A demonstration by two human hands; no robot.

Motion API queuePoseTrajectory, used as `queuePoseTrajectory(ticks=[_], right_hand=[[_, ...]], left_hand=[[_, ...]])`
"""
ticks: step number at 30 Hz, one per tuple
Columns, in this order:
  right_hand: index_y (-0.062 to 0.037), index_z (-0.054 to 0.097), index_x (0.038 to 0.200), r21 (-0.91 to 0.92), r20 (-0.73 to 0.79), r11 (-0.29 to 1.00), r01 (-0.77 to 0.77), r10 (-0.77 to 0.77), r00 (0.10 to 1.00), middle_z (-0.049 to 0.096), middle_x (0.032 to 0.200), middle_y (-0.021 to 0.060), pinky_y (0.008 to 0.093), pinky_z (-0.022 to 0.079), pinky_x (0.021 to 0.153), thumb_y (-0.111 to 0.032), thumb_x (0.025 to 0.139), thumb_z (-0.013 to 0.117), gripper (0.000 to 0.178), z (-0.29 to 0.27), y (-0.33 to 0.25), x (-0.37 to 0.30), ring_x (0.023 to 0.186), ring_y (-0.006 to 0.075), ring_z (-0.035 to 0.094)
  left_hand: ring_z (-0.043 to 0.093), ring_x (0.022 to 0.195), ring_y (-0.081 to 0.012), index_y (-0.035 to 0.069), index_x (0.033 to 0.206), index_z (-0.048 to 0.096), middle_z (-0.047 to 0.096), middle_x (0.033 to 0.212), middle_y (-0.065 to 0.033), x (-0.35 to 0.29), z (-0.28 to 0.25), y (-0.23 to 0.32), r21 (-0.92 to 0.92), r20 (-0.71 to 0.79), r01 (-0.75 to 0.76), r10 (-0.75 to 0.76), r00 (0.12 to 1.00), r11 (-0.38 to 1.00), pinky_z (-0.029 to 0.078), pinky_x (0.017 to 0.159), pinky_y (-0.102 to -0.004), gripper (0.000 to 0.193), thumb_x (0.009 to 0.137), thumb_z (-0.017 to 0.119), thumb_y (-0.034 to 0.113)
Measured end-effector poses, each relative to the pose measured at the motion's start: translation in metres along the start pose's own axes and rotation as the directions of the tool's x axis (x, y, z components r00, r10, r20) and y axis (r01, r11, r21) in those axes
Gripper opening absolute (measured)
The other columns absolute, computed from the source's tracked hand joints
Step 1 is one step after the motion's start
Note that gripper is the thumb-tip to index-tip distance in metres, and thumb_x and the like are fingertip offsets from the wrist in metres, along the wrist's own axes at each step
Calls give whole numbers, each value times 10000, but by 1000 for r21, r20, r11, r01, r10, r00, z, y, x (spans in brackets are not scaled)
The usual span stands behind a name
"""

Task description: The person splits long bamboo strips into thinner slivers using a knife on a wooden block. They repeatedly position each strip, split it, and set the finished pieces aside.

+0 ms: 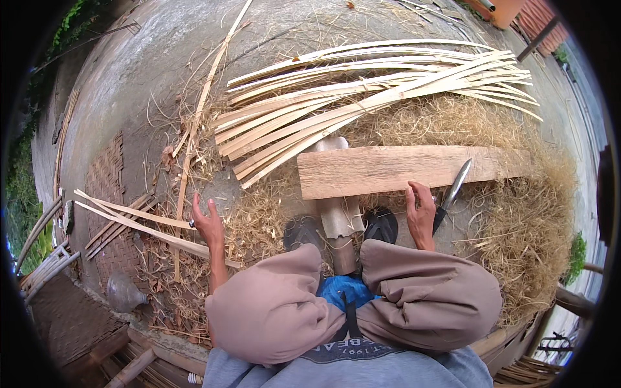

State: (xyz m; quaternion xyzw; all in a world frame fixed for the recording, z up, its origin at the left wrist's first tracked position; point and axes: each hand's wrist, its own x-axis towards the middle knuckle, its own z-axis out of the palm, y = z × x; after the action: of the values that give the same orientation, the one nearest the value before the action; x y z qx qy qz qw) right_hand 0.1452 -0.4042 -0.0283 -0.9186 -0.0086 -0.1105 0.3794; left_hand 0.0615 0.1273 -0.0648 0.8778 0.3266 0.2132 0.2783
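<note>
Grey concrete floor (149, 58), greenery (22, 194) at edges, daylight

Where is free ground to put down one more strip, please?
Bare concrete lies at upper left, beyond the bamboo strips. Shavings crowd the ground around the plank, the knife, the left hand and the right hand.

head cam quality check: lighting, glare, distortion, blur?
Head view: soft, even daylight with faint shadows; no glare, even on the knife blade. Strong fisheye: the wooden plank and bamboo strips bow toward the rim, and the corners are black. Left hand and right hand look sharp; the rim goes soft.
</note>
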Motion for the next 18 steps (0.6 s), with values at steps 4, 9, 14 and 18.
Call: queuePoseTrajectory(ticks=[4, 9, 14, 18], right_hand=[[-43, 493, 1446, -377, -361, 835, -399, 265, 894, 608, 1226, 244, 472, 478, 985, -296, 970, 715, 583, -4, 84, -40, 1155, 382, 599], [-36, 402, 1497, -193, -147, 870, -454, 432, 890, 639, 1148, 245, 474, 498, 967, -300, 903, 755, 740, 5, 133, -85, 1095, 417, 634], [0, 575, 1137, 191, -209, 722, -665, 692, 691, 650, 889, 158, 425, 530, 739, -326, 921, 726, 420, -14, 180, -88, 795, 279, 662], [-15, 624, 998, 334, -186, 679, -654, 728, 660, 603, 709, 78, 359, 498, 559, -521, 969, 691, 512, -28, 132, -68, 547, 178, 601]], left_hand=[[492, 1402, -378, 62, 1525, 469, 569, 1469, -195, 31, 63, 80, 26, 247, -545, 523, 816, 838, 367, 1184, -489, 559, 1031, 628, 269], [628, 1203, -390, 72, 1308, 631, 627, 1355, -170, 74, 105, 94, 280, 381, -630, 519, 765, 724, 498, 1024, -468, 397, 985, 695, 293], [685, 884, -331, 59, 1075, 684, 700, 1036, -166, 112, 75, 160, 23, 474, -681, 592, 652, 732, 527, 793, -452, 288, 956, 743, 314], [606, 700, -152, 48, 1032, 682, 658, 801, -32, 127, -12, 224, -270, 481, -521, 582, 655, 810, 489, 661, -330, 255, 973, 753, 285]])
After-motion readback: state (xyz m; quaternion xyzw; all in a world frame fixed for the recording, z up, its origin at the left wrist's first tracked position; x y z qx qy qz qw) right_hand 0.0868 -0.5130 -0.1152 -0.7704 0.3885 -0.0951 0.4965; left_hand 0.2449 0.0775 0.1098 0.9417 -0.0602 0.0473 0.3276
